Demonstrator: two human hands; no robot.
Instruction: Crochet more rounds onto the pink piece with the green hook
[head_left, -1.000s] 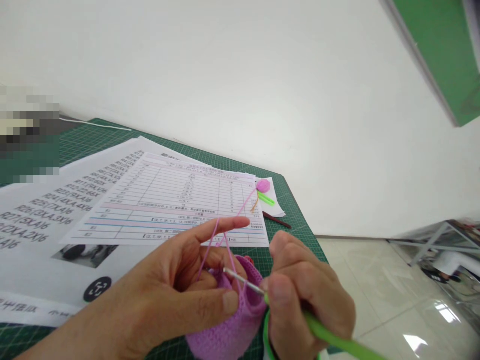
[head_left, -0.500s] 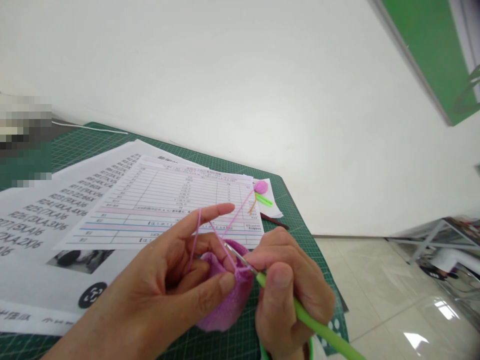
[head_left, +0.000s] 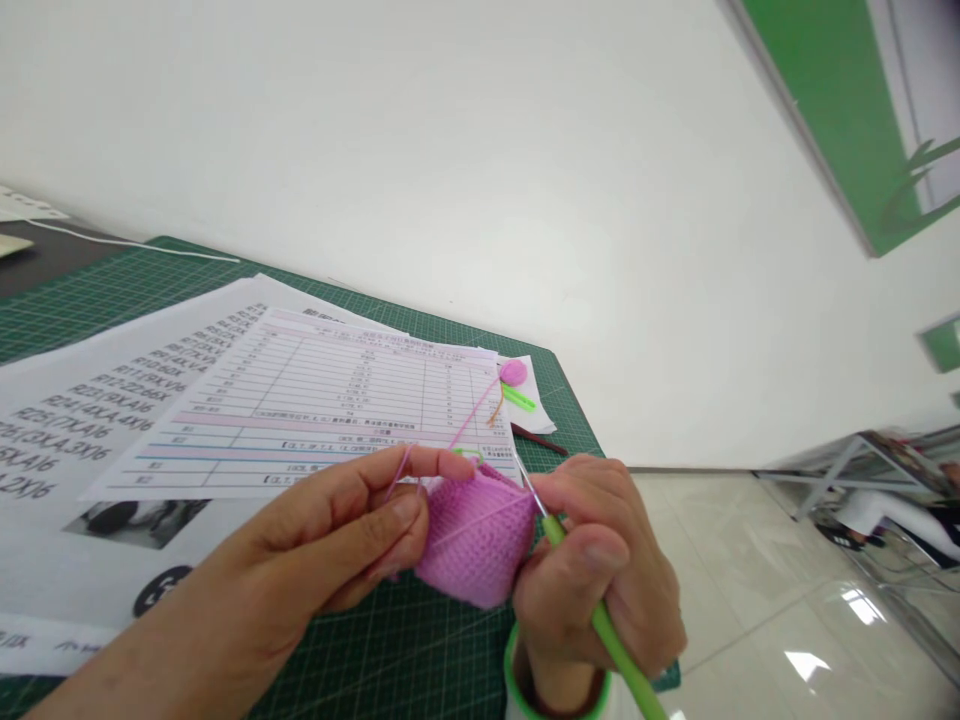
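Hands, 2: L hand [head_left: 322, 530] reached in from lower left, fingers together, pinching 1 pink crochet piece [head_left: 472, 540] above green cutting mat [head_left: 390, 640]. R hand [head_left: 592, 570] had fingers clamped on 1 green-handled crochet hook [head_left: 602, 625], tip at the piece's top edge. 1 pink yarn strand [head_left: 472, 415] ran to 1 pink yarn ball [head_left: 513, 373]; 2 printed sheets [head_left: 300, 400] lay on the mat, approx.

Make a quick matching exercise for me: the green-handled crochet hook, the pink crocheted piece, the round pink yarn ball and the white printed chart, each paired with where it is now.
Things:
1. green-handled crochet hook
2. pink crocheted piece
3. round pink yarn ball
4. white printed chart

Places:
A. on a white paper
B. in the right hand
C. on another printed sheet
D. in the left hand

Pairs: 1-B, 2-D, 3-A, 4-C
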